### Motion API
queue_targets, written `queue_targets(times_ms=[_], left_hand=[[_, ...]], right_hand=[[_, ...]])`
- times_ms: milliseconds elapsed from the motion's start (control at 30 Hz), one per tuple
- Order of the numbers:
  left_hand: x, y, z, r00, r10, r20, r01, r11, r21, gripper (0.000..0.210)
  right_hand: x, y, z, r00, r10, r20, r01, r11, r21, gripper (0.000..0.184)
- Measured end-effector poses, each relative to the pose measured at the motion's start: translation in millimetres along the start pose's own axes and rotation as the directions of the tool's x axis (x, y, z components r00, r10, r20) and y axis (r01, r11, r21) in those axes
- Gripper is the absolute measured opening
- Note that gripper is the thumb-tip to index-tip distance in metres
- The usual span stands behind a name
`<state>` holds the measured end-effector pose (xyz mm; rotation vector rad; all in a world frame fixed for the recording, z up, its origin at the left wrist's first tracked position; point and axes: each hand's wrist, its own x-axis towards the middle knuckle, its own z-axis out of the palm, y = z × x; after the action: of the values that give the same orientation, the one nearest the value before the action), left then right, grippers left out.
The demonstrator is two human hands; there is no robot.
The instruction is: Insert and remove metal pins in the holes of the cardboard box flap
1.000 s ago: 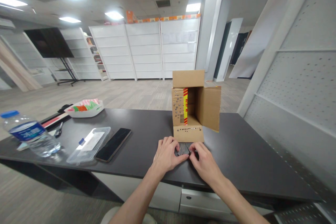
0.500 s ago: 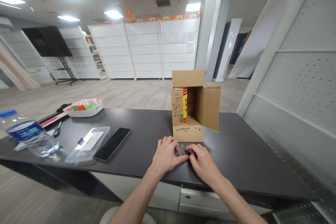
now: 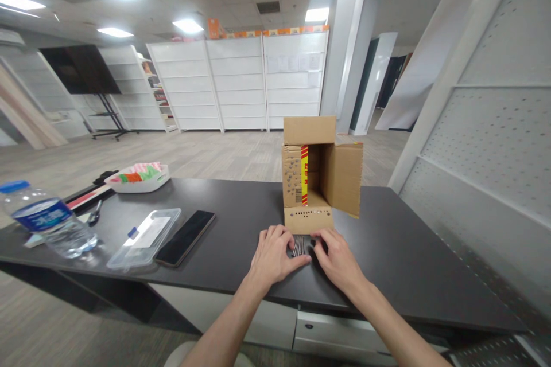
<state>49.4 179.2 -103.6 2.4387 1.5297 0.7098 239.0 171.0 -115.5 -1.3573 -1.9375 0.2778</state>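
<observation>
A small bundle of thin metal nails lies on the dark tabletop, fanned out at the near end. My left hand curves around the bundle's left side, thumb stretched across in front of it and fingers apart from the thumb. To the right of the nails rests my right hand, its fingers bent and thumb and index finger apart. Nothing shows in it, though its curled fingers are partly hidden. Just beyond both hands stands an open cardboard box; its lower flap lies toward me and has a row of holes.
Left of my hands lie a black phone and a clear plastic case. Farther left are a water bottle, a pen and a white tray with colourful contents. A perforated white panel rises at the right.
My right hand has shifted slightly away from the nails, and its fingertips now sit a little farther right and up. My left hand keeps its place beside the nails.
</observation>
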Motion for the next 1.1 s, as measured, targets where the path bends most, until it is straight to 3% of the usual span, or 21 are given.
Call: queue_targets(times_ms=[233,400,867,1100], left_hand=[[0,-1,-0.1,1.0,0.005,-0.009,-0.005,1.0,-0.009,0.043],[0,0,-1.8,1.0,0.007,-0.001,-0.007,1.0,-0.019,0.043],[0,1,-2.2,1.0,-0.002,0.002,0.002,1.0,-0.02,0.043],[1,1,-2.2,1.0,-0.003,0.004,0.003,1.0,-0.022,0.042]], right_hand=[[30,17,-2,0.988,-0.053,-0.144,0.028,0.985,-0.172,0.018],[49,19,4,0.976,-0.035,-0.213,-0.019,0.97,-0.243,0.011],[73,-10,-8,0.993,0.105,0.052,-0.045,0.753,-0.656,0.011],[77,-17,-7,0.992,0.02,0.123,0.077,0.676,-0.733,0.016]])
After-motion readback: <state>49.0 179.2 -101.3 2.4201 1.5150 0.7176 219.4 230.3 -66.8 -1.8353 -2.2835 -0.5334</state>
